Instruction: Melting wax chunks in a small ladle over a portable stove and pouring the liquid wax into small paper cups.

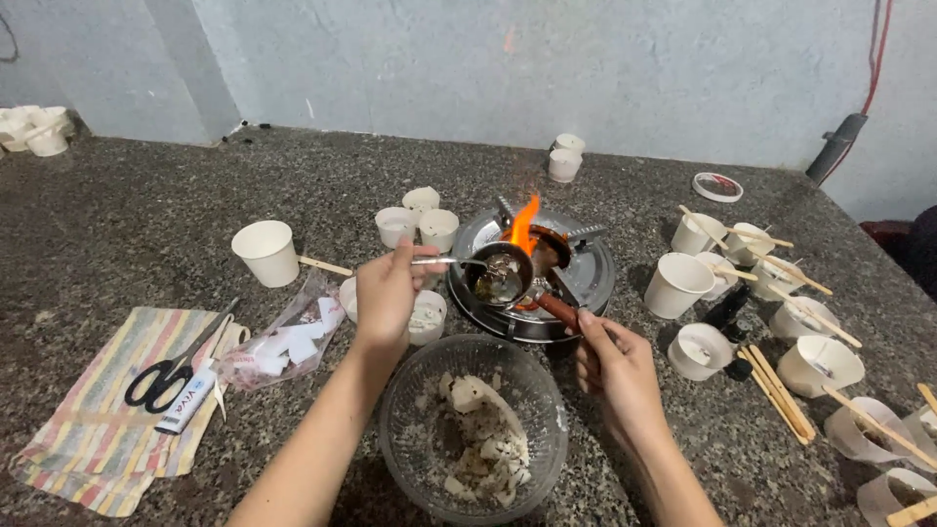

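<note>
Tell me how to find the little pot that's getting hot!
Look for the round metal stove in the middle of the dark stone counter, the one with an orange flame. The small pan sits on it, beside the flame. Unlike the white paper cups around it, it is dark metal, with a long handle held in the right hand.

pan handle [558,310] end hidden in right hand [613,369] | cups [893,488] cut off right

A small metal pot [503,273] is sitting over the flame, wax melting inside, a metal spoon [451,261] dipping into it.
</note>
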